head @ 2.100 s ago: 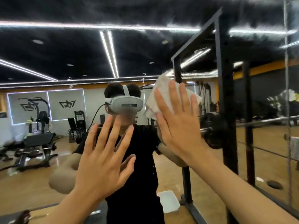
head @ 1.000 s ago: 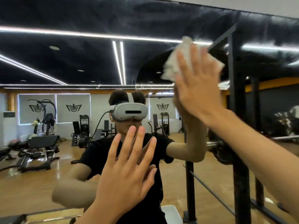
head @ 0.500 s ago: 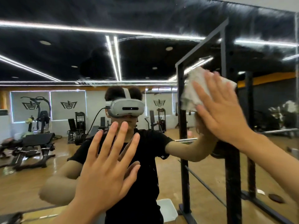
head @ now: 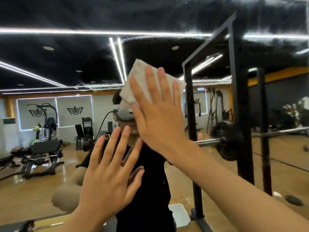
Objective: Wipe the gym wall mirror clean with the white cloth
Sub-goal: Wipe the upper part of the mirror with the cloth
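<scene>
Cloth (head: pixel 142 81) has swept left off the rack (head: pixel 240 101) to mid-mirror (head: pixel 66 61), right hand (head: pixel 160 118) fingers (head: pixel 165 86) straight, pressing it flat; left hand (head: pixel 110 178) splayed, empty; upper streaks left to wipe.

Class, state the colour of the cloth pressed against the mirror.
The cloth is plain white, unpatterned; seen best in the head view, under the right hand.

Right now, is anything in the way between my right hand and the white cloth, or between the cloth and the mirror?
Nothing visible. The right hand presses the white cloth flat onto the mirror with straight fingers. The left hand seems to rest flat on the mirror lower down, apart from the cloth.
</scene>
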The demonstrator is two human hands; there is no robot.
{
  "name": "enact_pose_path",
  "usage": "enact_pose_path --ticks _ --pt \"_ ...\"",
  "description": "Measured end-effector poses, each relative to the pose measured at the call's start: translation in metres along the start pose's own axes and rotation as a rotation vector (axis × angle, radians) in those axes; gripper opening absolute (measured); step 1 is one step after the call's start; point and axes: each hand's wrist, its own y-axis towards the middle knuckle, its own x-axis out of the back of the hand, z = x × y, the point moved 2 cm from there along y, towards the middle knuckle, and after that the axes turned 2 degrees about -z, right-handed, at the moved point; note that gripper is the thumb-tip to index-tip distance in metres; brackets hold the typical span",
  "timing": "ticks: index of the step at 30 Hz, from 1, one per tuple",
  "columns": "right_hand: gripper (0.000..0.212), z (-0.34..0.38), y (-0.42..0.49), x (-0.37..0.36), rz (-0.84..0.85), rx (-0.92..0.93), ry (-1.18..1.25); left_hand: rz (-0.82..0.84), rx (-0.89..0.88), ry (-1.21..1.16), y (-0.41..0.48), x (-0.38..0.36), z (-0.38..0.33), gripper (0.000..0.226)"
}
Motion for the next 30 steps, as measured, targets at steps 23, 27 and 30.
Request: enact_pose_path --ticks 23,27,30 --pt "0.061 0.009 -0.082 -0.007 0.038 -0.121 0.051 -0.009 0.013 -0.004 0.002 0.004 0.001 0.075" --pt "0.062 -0.036 -0.109 -0.003 0.097 0.137 -0.007 -0.018 0.014 -0.021 0.003 0.005 -0.001 0.077" --pt "0.062 -0.111 -0.136 0.012 0.114 0.057 -0.073 -0.023 0.014 -0.016 0.003 0.004 -0.002 0.078"
